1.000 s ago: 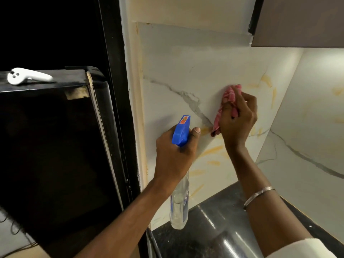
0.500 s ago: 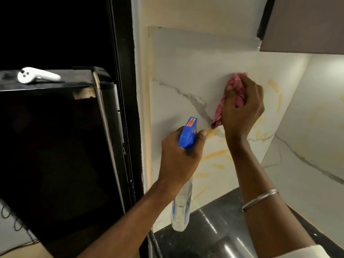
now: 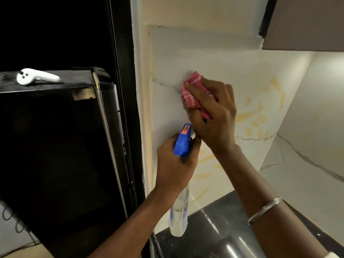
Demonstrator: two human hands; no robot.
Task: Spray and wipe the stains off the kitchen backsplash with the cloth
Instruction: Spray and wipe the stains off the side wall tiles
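Observation:
The white marble backsplash (image 3: pixel 214 60) carries yellow-orange stains (image 3: pixel 258 118) to the right of my hands and more streaks lower down. My right hand (image 3: pixel 214 112) presses a bunched pink patterned cloth (image 3: pixel 191 92) flat against the wall near the grey vein at the panel's left side. Just below it, my left hand (image 3: pixel 175 164) grips the neck of a clear spray bottle (image 3: pixel 179 213) with a blue trigger head (image 3: pixel 183 141), nozzle toward the wall. The bottle hangs above the counter.
A black glossy countertop (image 3: pixel 219 229) runs below the backsplash. A dark refrigerator (image 3: pixel 55 155) stands at the left with a white controller (image 3: pixel 35 77) on top. A brown upper cabinet (image 3: pixel 307 23) hangs at the top right. The side wall (image 3: pixel 316 127) meets the backsplash in a corner.
My right hand has slid the cloth leftward and slightly down across the wall, away from the stains. The left hand and bottle stay roughly in place.

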